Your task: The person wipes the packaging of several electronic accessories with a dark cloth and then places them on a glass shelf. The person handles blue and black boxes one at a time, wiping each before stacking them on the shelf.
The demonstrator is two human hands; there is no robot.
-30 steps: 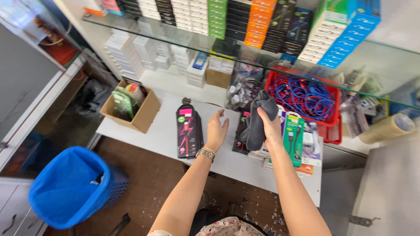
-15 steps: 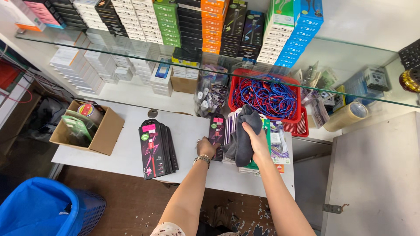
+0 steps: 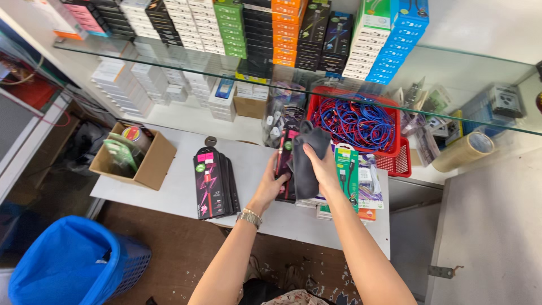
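Gripping dark grey cloth [image 3: 305,164] in right hand [image 3: 322,169], pressed on black-pink packaged box [image 3: 284,164]. Left hand [image 3: 271,186] clasps box's lower edge, above white table [image 3: 169,192], red basket [image 3: 389,158] just behind.

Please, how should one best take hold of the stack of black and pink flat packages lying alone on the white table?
Probably by the two long edges, near the middle, coming from above. The stack of packages lies flat on the white table, long and narrow, with bare table on both long sides, so fingers can close across its narrow width. Both hands are busy further right.
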